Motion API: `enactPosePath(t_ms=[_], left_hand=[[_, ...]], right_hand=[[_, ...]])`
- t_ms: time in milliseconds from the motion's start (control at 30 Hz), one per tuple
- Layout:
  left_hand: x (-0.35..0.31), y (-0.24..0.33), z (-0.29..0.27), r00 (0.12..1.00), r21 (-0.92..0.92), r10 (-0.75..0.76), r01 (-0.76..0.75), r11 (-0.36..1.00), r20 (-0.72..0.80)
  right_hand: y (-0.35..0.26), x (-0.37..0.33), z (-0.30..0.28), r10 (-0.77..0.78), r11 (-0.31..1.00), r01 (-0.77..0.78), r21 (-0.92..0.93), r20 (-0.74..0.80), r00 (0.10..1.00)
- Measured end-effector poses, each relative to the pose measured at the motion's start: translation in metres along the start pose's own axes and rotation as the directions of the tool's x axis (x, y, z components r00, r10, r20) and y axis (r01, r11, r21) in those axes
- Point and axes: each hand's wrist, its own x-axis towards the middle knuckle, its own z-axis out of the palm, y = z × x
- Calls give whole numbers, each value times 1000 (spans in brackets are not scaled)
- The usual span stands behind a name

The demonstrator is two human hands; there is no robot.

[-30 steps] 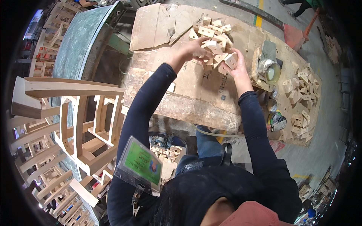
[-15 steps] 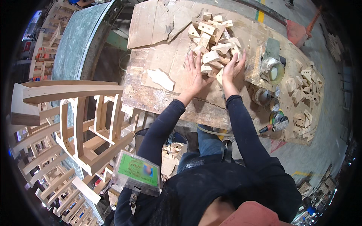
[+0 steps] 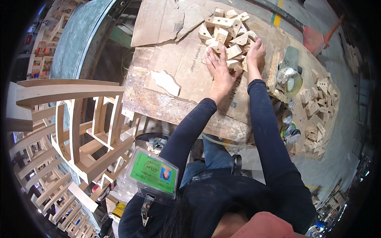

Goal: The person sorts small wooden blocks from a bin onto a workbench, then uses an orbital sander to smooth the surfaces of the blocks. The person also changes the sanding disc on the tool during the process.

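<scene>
Just beyond the left hand (image 3: 223,77) and left of the right hand (image 3: 255,54), a heap of wooden blocks (image 3: 222,36) lies on cardboard (image 3: 188,65) over the counter (image 3: 135,89). The left hand is open, fingers spread against the heap's near edge, while the right hand curves along its side; whether it grips a block cannot be told. To the right hand's right sits a jar (image 3: 293,84), with a second heap (image 3: 312,108) farther out.
</scene>
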Motion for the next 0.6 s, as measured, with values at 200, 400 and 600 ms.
enactPosePath(t_ms=[200,400,600], left_hand=[[4,19,10,990,5,-138,138,990,32],[-34,2,-69,994,16,-44,43,999,102],[-192,-37,-174,917,-393,-249,114,913,-312]], right_hand=[[-48,-5,-11,-185,983,185,-8,-14,983],[-61,-67,-47,-666,729,682,-51,174,725],[-158,-252,-120,-709,687,469,555,370,601]])
